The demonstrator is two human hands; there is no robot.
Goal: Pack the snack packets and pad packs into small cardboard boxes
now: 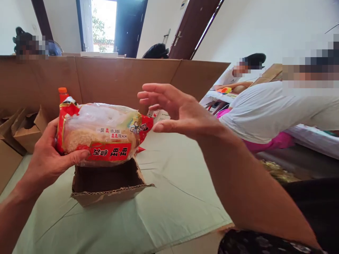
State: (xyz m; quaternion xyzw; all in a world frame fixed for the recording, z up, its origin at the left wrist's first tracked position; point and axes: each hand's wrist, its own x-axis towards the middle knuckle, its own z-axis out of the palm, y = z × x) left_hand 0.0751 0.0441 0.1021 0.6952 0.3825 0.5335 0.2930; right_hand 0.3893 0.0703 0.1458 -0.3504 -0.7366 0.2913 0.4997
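Observation:
My left hand (51, 155) grips a bag of rice crackers (103, 130) by its left end, thumb across the front. The bag is clear plastic with red printed ends, and pale round crackers show through. Just off the bag's right end, my right hand (174, 109) has its fingers spread and holds nothing. Below the bag stands a small cardboard box (111, 195) with its top open; the bag covers part of its far side.
A cardboard screen (124, 77) runs along the table's back. A bottle with an orange cap (63, 90) and more cardboard boxes (31, 130) stand at left. Pale green cloth (174, 197) covers the table. A person in a white shirt (259, 109) leans nearby at right; others sit beyond.

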